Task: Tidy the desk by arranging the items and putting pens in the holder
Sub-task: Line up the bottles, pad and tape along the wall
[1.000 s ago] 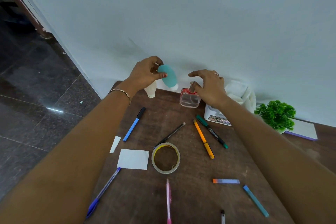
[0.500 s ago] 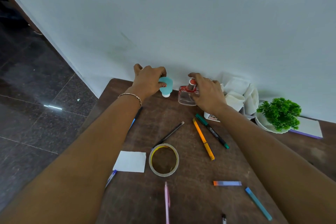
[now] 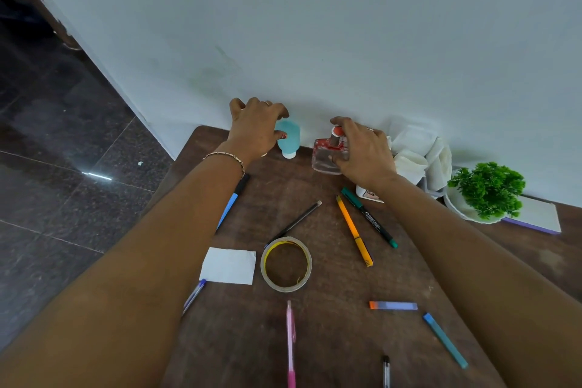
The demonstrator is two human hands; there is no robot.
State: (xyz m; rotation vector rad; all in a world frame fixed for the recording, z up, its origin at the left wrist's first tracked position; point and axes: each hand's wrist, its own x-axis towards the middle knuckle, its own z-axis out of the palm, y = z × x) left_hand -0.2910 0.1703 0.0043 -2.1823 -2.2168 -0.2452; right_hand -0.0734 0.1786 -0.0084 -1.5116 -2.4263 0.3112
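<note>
My left hand (image 3: 256, 129) grips a teal squeeze bottle (image 3: 288, 135) standing cap-down at the back of the brown desk (image 3: 330, 340), close to the wall. My right hand (image 3: 362, 151) holds a clear glass bottle with a red collar and cap (image 3: 327, 154) beside it. Loose pens lie across the desk: a blue pen (image 3: 231, 205), a black pen (image 3: 297, 220), an orange pen (image 3: 354, 230), a green marker (image 3: 370, 217), a pink pen (image 3: 290, 343), a purple-blue pen (image 3: 193, 294). No pen holder is visible.
A tape roll (image 3: 286, 264) and a white paper slip (image 3: 228, 265) lie mid-desk. Two coloured sticks (image 3: 393, 305) (image 3: 444, 339) lie front right. A white cloth (image 3: 419, 154) over a box, a green plant in a white dish (image 3: 488, 189) and a notepad (image 3: 535, 217) stand at the back right. Dark floor is left.
Both hands moved toward the wall with their bottles. The teal bottle went from tilted in the air to standing cap-down on the desk. The small white bottle is now hidden behind my left hand.
</note>
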